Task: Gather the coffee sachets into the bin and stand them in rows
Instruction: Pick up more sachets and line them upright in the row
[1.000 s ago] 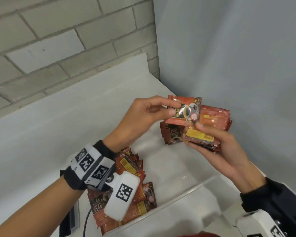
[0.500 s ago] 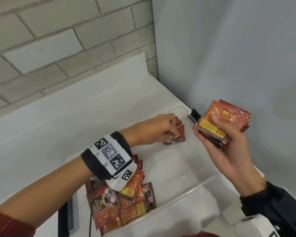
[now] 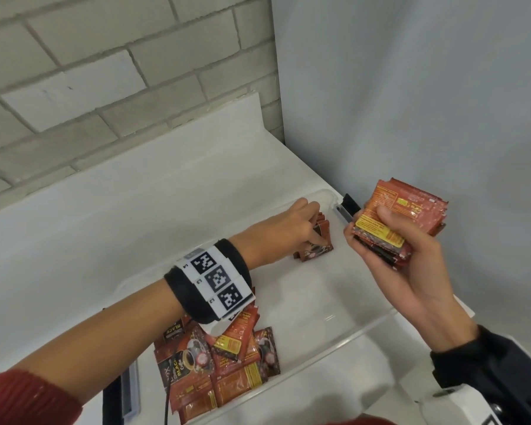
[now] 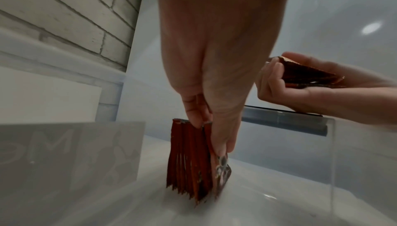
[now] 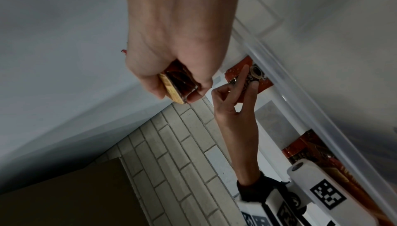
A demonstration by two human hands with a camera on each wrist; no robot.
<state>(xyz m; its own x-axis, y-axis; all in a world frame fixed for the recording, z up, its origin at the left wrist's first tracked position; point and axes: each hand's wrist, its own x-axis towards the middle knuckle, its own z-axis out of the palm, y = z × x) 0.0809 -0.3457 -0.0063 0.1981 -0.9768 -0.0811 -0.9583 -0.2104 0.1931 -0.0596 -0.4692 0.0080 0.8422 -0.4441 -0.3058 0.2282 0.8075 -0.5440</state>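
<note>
A short row of red coffee sachets [image 3: 318,245] stands upright in the far right corner of the clear plastic bin [image 3: 350,338]. My left hand [image 3: 311,228] reaches down into the bin and pinches the row's top edges [image 4: 189,158], thumb lying down the front sachet. To the right, above the bin's end, my right hand [image 3: 390,240] grips a thick stack of sachets [image 3: 411,207], thumb on top; the right wrist view shows the stack's edge [image 5: 178,83]. A loose pile of sachets [image 3: 221,366] lies flat in the bin's near left end.
The bin sits on a white shelf [image 3: 105,210] in a corner, with a brick wall [image 3: 105,72] behind and a grey wall [image 3: 411,87] to the right. Black latches sit on the bin's ends [image 3: 348,204] [image 3: 120,397]. The bin's middle floor is bare.
A second ago my left hand pinched one sachet off the raised stack. It has since gone down into the far corner and set it against the standing row. The right hand shifted slightly right.
</note>
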